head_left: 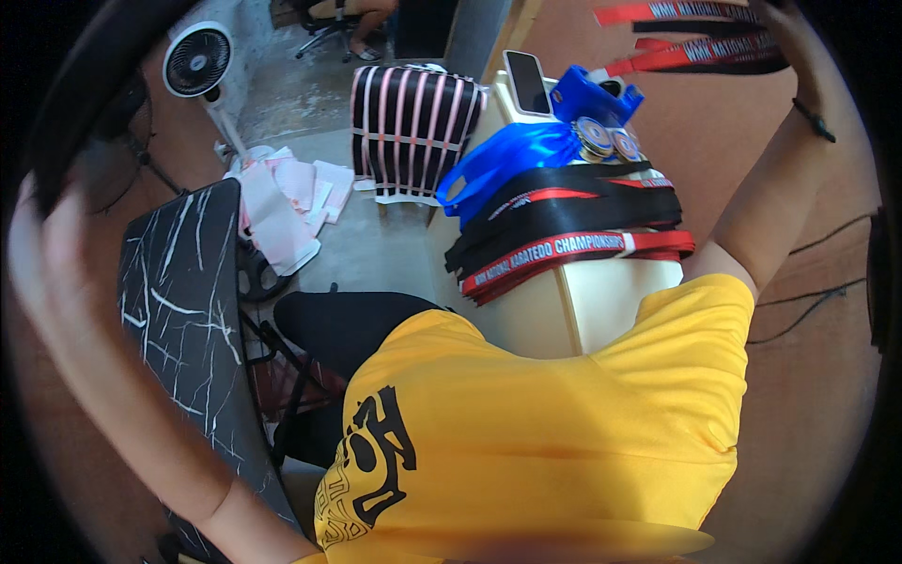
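Observation:
Both my arms are raised toward the rim of the head view. My left hand [52, 244], smeared by motion, is at the left beside a dark curved band [89, 85]; whether it grips the band is unclear. At the top right, my right hand [787, 23] is cut off by the rim and its fingers are hidden. Red and black printed ribbons [691, 56] extend leftward from behind that hand and wrist. Closer to my body, a stack of folded black and red ribbons [573, 221] rests on a cream box-like stand [615, 301], with round medals [594, 138] behind it.
Blue plastic wrapping [512, 160] and a phone [528, 83] are also on the stand. At left stands a black marble-patterned table [188, 310]. Beyond are a white fan [199, 60], pale pink sheets [291, 202] and a black pink-striped bundle [409, 132]. Another person's legs [371, 23] appear far back.

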Tool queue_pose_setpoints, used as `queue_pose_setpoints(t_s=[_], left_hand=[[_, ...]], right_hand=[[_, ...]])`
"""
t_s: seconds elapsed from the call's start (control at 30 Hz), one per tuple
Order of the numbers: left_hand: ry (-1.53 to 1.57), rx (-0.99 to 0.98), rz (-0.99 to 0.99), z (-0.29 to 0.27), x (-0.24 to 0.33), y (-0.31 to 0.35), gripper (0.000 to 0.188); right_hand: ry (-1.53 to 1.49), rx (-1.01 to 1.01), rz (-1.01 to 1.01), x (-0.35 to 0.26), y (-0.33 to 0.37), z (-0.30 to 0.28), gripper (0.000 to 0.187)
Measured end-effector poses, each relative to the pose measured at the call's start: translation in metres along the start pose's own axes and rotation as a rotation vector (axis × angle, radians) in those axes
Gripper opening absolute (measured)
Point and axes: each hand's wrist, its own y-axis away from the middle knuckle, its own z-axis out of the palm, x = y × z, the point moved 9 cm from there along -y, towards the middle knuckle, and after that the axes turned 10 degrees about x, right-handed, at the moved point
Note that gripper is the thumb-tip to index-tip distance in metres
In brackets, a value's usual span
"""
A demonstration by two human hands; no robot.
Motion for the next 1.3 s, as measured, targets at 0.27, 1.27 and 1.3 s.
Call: queue_pose_setpoints(t_s=[0.27, 1.27, 1.3], left_hand=[[0.112, 0.029, -0.590, 0.043, -0.254, 0.209, 0.048], [-0.311, -0.096, -1.052, -0.068, -0.429, 0.306, 0.053], [-0.380, -0.121, -1.076, -0.072, -0.433, 0.308, 0.051]], right_hand=[[0.347, -0.367, 0.340, 0.207, 0.133, 0.040, 0.038], [0.296, -1.043, 1.070, 0.341, 0.430, 0.121, 0.040], [0.224, -1.031, 1.123, 0.331, 0.428, 0.121, 0.042]])
